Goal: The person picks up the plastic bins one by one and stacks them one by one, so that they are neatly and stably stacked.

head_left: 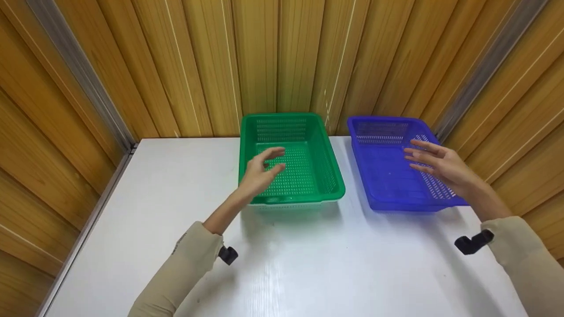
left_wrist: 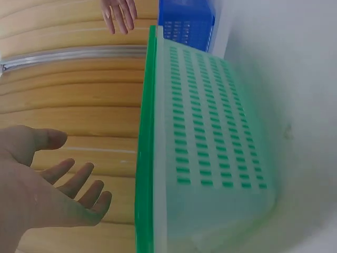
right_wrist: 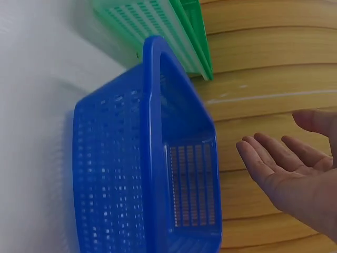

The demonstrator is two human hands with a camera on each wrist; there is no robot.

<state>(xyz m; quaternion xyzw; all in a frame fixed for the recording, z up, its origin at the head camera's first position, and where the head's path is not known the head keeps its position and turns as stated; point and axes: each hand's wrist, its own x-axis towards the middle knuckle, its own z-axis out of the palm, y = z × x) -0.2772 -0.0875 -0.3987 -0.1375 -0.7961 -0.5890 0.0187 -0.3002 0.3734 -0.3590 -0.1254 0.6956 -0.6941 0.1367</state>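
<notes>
Above the green basket (head_left: 335,176) hovers my left hand (head_left: 261,174), its fingers loosely bent and thumb apart, with nothing between them. The basket has perforated walls and nests in a whitish one (left_wrist: 210,132) whose side shows in the left wrist view. My right hand (head_left: 440,165) is over the right side of the blue basket (head_left: 387,176), fingers spread and relaxed, holding nothing. In the right wrist view that hand (right_wrist: 295,168) appears beyond the blue rim (right_wrist: 152,132), palm up in the picture. Both baskets look bare inside.
Both baskets stand side by side on a white table (head_left: 308,264), toward its back edge. Wood-look panels (head_left: 282,57) rise behind and at both sides, with grey metal posts (head_left: 83,70) in the corners. A black wrist mount (head_left: 473,242) juts from the right sleeve.
</notes>
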